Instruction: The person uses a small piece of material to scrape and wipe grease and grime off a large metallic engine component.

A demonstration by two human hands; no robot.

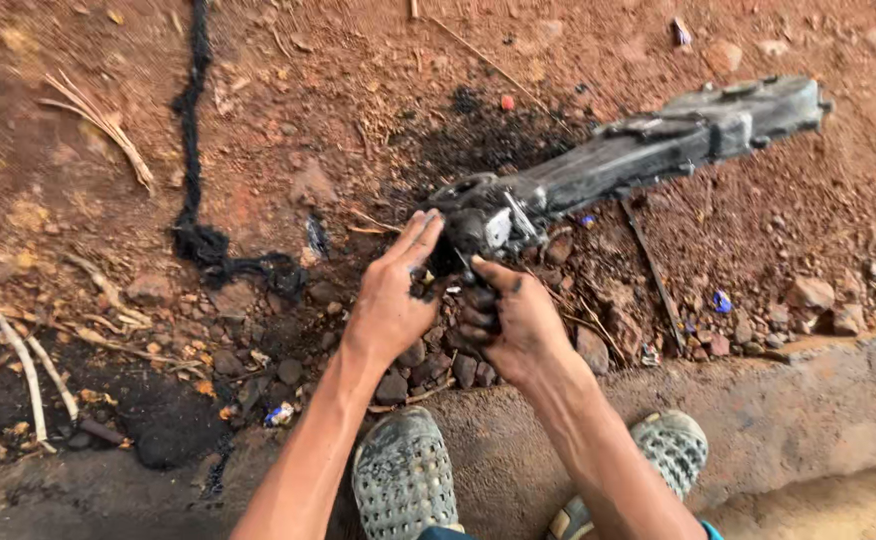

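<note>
The reddish-brown dirt ground (378, 90), strewn with small stones and dry twigs, fills most of the head view, and a grey concrete ledge (808, 420) runs along the lower edge from about 7 o'clock to 3 o'clock. On the dirt, from the centre out toward 2 o'clock, lies the long greasy black metal machine part (658, 145), its broad flat end at the upper right and its round, cluttered end at the centre, with a patch of black oily soil (478, 135) just above that near end at 12 o'clock. A thin black rope-like strand (194, 120) runs down from the top edge at 11 o'clock and ends in a tangled heap near 9 o'clock of the hands. Pale dry sticks (18, 360) lie at the left edge, around 8 o'clock. Two grey perforated rubber clogs (403, 475) stand on the ledge at 6 o'clock, one under each forearm. The left hand (390, 300) is at the centre, fingers spread and extended toward 1 o'clock, fingertips touching the near end of the machine part; it is not closed around anything. The right hand (518, 320), just beside it at 3 o'clock, has oil-blackened fingers curled inward beneath the part's near end; whether it actually grips a piece cannot be told. A small red bead-like object (506, 102) lies at 12 o'clock, and small blue scraps (722, 302) lie at 3 o'clock.
</note>
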